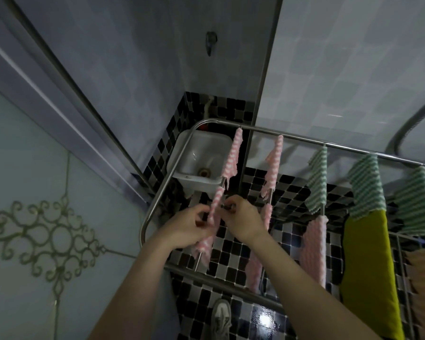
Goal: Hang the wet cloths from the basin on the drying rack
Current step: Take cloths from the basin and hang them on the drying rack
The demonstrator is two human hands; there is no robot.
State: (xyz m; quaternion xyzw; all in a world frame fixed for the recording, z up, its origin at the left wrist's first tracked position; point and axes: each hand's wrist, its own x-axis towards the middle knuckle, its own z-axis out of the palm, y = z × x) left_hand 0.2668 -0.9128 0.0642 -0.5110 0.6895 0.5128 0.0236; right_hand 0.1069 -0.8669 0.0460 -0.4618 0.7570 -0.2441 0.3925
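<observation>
1. Left hand (190, 227): grip pinched on the near pink cloth (210, 224), fingers bunching it on the left of the rod.
2. Right hand (243, 220): grip pinched at the same cloth's right edge, fingertips right at the thin rod; exact contact too small to tell, looks like cloth, maybe rod too.
3. Cloth location: already draped over the leftmost thin rod of the drying rack (157, 195), near end; upper part narrow and twisted, lower part hanging wider below the hands.
4. Judged step: spreading and straightening this cloth on its rod.
5. To do well: pull the two edges apart along the rod, flatten the twisted section, keep equal lengths hanging each side so nothing slides off.
6. Keep clear of the far pink cloth (231, 155) on the same rod; small gap between them now, avoid overlap for drying.
7. Next rod right: two more pink cloths (271, 165), untouched. Further right: green striped cloths (365, 185), a yellow-green cloth (368, 273).
8. Basin (199, 163) beyond the rack in the corner: looks empty, drain visible. Likely last cloth.
9. Wet tiled floor (231, 266): watch footing.
</observation>
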